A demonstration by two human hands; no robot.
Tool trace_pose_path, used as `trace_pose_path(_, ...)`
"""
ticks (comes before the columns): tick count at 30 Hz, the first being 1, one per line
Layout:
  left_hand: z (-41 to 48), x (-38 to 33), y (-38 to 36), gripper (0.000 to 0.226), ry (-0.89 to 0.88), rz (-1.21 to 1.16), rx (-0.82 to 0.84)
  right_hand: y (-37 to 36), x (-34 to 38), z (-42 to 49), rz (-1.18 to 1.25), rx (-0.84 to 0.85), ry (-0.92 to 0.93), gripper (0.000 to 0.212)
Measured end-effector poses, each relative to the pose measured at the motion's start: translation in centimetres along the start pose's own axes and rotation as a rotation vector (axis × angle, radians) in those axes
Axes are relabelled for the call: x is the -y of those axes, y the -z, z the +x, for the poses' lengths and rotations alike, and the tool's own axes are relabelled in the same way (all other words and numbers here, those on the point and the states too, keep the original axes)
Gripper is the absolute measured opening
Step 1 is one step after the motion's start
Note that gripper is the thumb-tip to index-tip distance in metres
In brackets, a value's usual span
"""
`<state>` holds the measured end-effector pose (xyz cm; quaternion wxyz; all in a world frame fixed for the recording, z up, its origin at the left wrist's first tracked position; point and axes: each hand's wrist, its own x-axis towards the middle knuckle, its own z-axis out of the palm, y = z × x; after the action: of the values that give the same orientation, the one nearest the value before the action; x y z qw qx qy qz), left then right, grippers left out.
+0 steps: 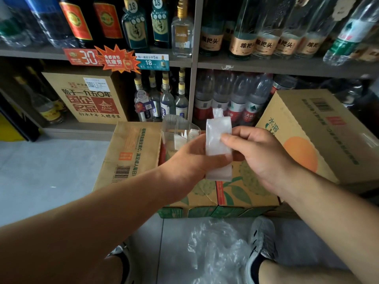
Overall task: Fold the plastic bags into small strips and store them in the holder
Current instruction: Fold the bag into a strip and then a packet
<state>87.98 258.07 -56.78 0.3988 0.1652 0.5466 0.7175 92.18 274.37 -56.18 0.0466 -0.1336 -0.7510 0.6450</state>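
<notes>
Hands [256, 152] pinching folded bag strip [218, 144]

The folded bag [218, 147] is milky white and a bit see-through. The holder [178, 130] is clear with thin lines down its side, and white strips [184, 138] show inside it. The box [131, 152] under it is brown with green words, an orange square and a black barcode. Its front has green leaves and a red stripe. The box on the right [320, 136] is brown with a big orange circle and a red mark. The loose bags [215, 249] on the floor are clear and shiny. The floor [51, 171] is pale grey. The shoes [261, 240] are grey. The tags [102, 57] on the shelf are red and orange.
</notes>
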Motion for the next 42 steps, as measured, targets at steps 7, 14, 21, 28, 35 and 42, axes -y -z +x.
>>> trace_pose_path(7,-0.4,0.2,-0.5,0.041,-0.023,0.125,-0.039,0.3,0.7,0.6,0.064,-0.112,0.076,0.003)
trace_pose_path(14,-0.4,-0.4,-0.5,0.039,0.084,-0.067,-0.031,0.3,0.1,0.9,-0.099,-0.14,0.107,0.01)
trace_pose_path(21,-0.2,-0.7,-0.8,0.038,0.03,-0.135,-0.069,0.1,-0.1,1.0,-0.224,-0.138,0.217,0.007)
trace_pose_path(28,-0.3,-0.3,-0.8,0.029,0.059,-0.029,-0.086,0.2,0.8,0.8,-0.303,-0.21,0.356,0.01)
trace_pose_path(35,-0.5,-0.1,-1.0,0.027,0.049,-0.014,-0.051,0.1,0.6,1.3,-0.112,-0.186,0.161,0.011)
trace_pose_path(42,-0.4,0.1,-0.7,0.034,0.009,0.033,-0.037,0.4,0.7,1.5,0.137,-0.195,-0.015,0.013)
